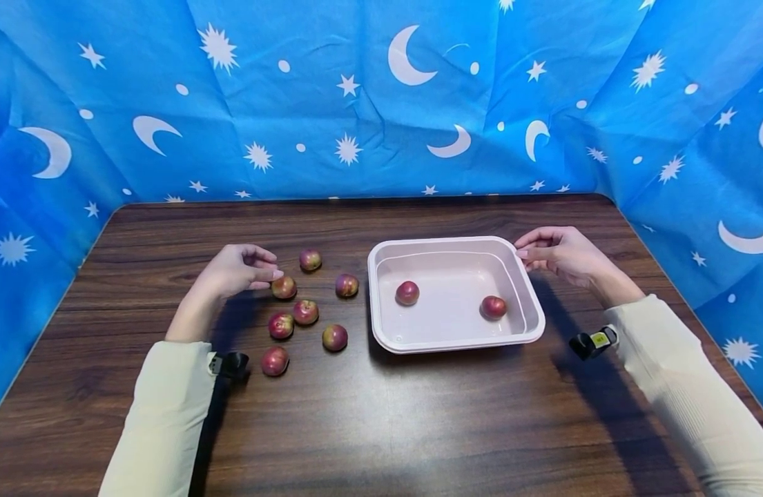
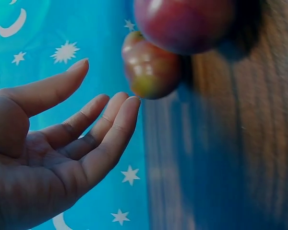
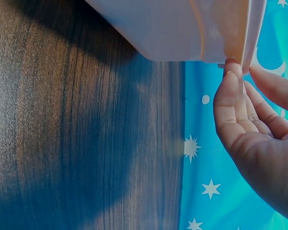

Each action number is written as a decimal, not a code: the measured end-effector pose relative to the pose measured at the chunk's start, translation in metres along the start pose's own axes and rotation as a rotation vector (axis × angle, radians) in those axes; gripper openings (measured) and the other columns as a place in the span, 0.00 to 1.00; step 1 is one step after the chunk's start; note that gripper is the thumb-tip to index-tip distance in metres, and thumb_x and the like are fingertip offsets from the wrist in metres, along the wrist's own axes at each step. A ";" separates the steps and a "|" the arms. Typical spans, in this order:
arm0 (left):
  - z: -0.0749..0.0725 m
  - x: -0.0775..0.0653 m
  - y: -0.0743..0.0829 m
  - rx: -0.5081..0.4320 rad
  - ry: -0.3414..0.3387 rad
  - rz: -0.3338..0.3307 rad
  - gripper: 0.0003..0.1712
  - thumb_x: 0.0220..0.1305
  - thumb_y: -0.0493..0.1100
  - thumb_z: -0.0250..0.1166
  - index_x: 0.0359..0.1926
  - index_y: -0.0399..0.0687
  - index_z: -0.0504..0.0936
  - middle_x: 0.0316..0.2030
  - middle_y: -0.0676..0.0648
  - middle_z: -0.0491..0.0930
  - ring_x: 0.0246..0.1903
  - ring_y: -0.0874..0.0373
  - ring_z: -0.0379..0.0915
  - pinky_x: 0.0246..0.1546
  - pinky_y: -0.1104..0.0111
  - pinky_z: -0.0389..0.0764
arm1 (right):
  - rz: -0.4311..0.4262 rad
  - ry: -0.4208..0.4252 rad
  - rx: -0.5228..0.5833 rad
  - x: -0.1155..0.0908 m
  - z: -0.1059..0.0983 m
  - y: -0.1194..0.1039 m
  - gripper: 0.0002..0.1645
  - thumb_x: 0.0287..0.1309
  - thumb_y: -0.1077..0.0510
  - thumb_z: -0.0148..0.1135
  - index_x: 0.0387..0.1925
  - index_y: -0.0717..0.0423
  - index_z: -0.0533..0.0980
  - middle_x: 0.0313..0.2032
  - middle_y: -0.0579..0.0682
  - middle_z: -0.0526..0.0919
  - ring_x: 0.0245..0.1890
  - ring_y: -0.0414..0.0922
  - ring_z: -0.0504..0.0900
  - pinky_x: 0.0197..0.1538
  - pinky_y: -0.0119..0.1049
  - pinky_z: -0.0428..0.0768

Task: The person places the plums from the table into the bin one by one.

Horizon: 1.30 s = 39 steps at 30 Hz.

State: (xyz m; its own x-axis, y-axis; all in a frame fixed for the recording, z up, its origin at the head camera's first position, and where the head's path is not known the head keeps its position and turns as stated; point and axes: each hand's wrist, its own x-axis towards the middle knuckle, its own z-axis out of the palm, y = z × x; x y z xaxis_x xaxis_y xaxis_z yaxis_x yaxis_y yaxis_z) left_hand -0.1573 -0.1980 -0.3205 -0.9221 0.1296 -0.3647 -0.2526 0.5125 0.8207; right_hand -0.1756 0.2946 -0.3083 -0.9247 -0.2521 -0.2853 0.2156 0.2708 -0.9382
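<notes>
Pinching the rim of the white container [image 1: 449, 283] between thumb and fingers, the right hand [image 1: 570, 255] has a light hold at its far corner. The left hand [image 1: 235, 269] is loosely spread, thumb well apart from gently bent fingers, with nothing in its grasp. Its fingertips are right at the nearest fruit [image 1: 284, 288]; whether they touch, I cannot tell. A glancing nudge from them could send that round fruit rolling into its close neighbours, scattering them away from the left hand. A tug by the right hand could slide or tip the container, and the fruit inside would probably roll. Counted, there are nine fruits: seven on the tabletop [image 1: 381, 428], grouped beside the left hand on the side toward the right hand, and two in the container, one toward the left hand, one closer to the right. One container sits between the two hands, nearer the right.
</notes>
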 end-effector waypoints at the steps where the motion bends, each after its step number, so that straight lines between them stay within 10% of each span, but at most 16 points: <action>1: 0.000 0.001 -0.002 0.001 -0.004 -0.004 0.25 0.61 0.37 0.60 0.56 0.27 0.65 0.45 0.35 0.70 0.39 0.53 0.74 0.47 0.58 0.75 | -0.002 0.000 0.003 0.000 0.000 0.000 0.06 0.56 0.65 0.60 0.38 0.59 0.76 0.29 0.50 0.81 0.27 0.44 0.80 0.35 0.33 0.81; 39: -0.002 0.007 -0.018 0.043 -0.015 0.002 0.24 0.61 0.38 0.61 0.54 0.28 0.67 0.44 0.35 0.71 0.36 0.56 0.74 0.43 0.62 0.78 | -0.005 -0.008 0.018 0.001 -0.001 0.002 0.06 0.55 0.65 0.61 0.37 0.58 0.77 0.29 0.50 0.82 0.27 0.43 0.80 0.36 0.33 0.81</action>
State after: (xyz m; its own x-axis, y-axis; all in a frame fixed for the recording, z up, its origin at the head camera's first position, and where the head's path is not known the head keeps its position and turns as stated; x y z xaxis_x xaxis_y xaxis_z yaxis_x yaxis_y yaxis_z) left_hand -0.1591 -0.2080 -0.3372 -0.9181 0.1429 -0.3696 -0.2377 0.5478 0.8021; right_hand -0.1767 0.2957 -0.3099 -0.9231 -0.2611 -0.2823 0.2169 0.2527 -0.9429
